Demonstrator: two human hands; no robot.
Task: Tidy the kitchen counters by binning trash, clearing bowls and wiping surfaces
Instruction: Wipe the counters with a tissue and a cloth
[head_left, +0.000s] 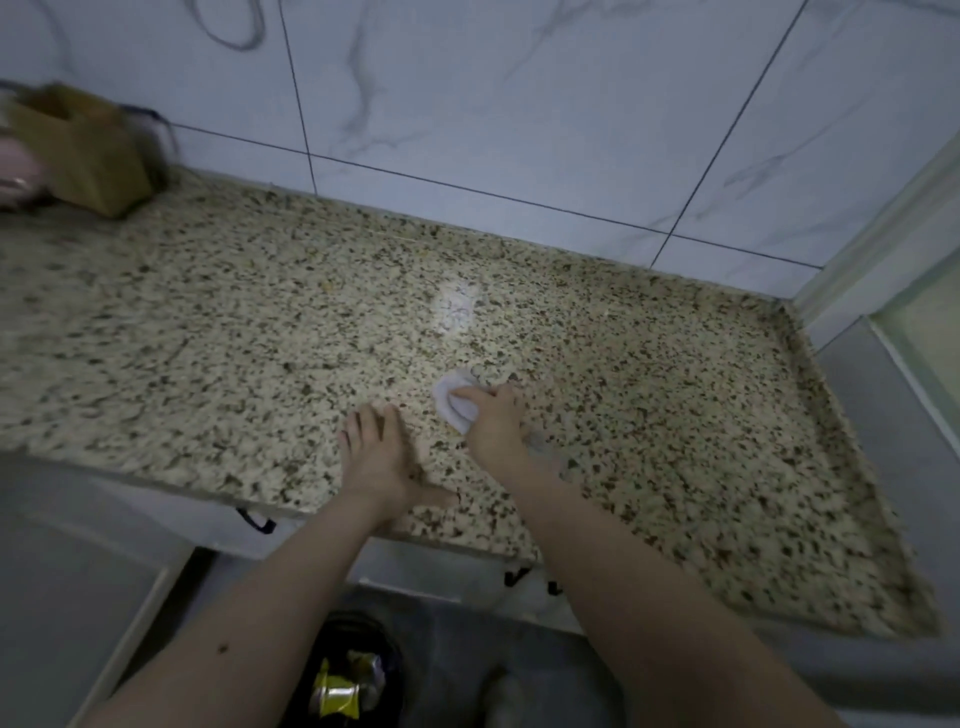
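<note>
Wiping the speckled granite counter (260, 312), we pinch a wadded white cloth (457, 402) under our right hand (493, 421) near the front edge; our left hand (379, 457) lies flat, fingers spread. Pushing crumbs nearward could miss the bin (353, 670) below.

White marble-veined wall tiles (519, 104) with dark grout lines are backing a speckled granite surface (208, 322), which is catching a soft glare from overhead light. A pale green frame (904, 244) is bordering the right side, and grey floor tiles (545, 670) are showing below.
</note>
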